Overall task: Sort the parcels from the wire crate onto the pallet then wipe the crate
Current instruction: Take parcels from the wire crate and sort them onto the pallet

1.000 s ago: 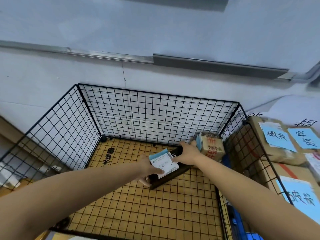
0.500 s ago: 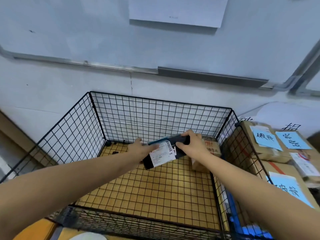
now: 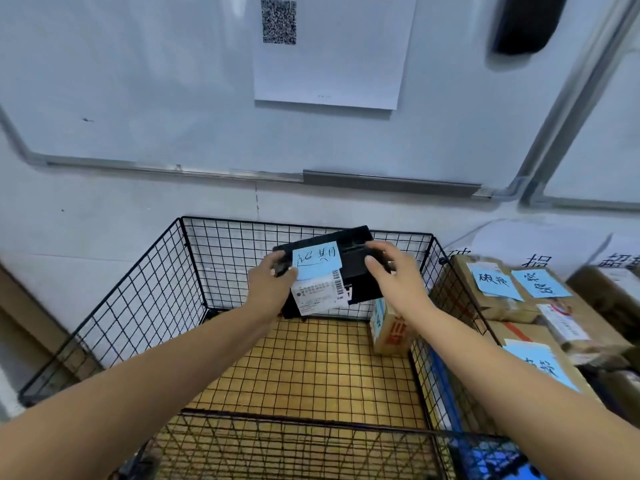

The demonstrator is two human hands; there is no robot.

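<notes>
Parcel position: we hold the black parcel (image 3: 351, 266) in the air above the rear half of the wire crate (image 3: 138, 306), clear of the crate floor. Its labelled face is tilted toward us.

Left hand (image 3: 268, 289): it grips the parcel's left end. The thumb lies on the front face at the edge of the blue handwritten note (image 3: 317, 259), and the fingers curl behind the parcel.

Right hand (image 3: 394, 275): it grips the parcel's upper right end. The thumb presses the front face, and the fingers wrap over the top edge.

Labels: the blue note sits on the upper part of the face. A white shipping label (image 3: 317, 294) with a barcode sits directly below the note, touching it.

Crate contents: one small brown carton (image 3: 391, 332) stands in the rear right corner of the crate, against the right wall. A yellow woven mat (image 3: 304, 368) shows beneath the crate's wire floor.

Outside the crate: stacked cardboard cartons (image 3: 554, 327) bearing blue notes stand just beyond its right wall. A sheet with a QR code (image 3: 329, 64) hangs on the wall above the crate's rear side.
</notes>
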